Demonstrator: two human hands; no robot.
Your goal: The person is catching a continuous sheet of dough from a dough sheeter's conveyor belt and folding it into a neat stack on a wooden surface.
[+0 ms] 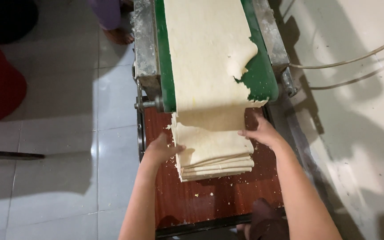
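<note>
Pale cream dough sheet [205,53], long axis running top to bottom of frame, hangs off the green conveyor belt [263,78] onto a folded stack [214,153] at centre, on the reddish-brown wooden board [214,200]. Left hand [161,149] open, flat against the stack's left edge; right hand [261,131] open, fingers on its right edge.

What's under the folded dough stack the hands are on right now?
The folded dough stack rests on a reddish-brown wooden board dotted with crumbs. The left hand and right hand press its sides. The board directly beneath the stack is covered, so anything there cannot be seen.
</note>
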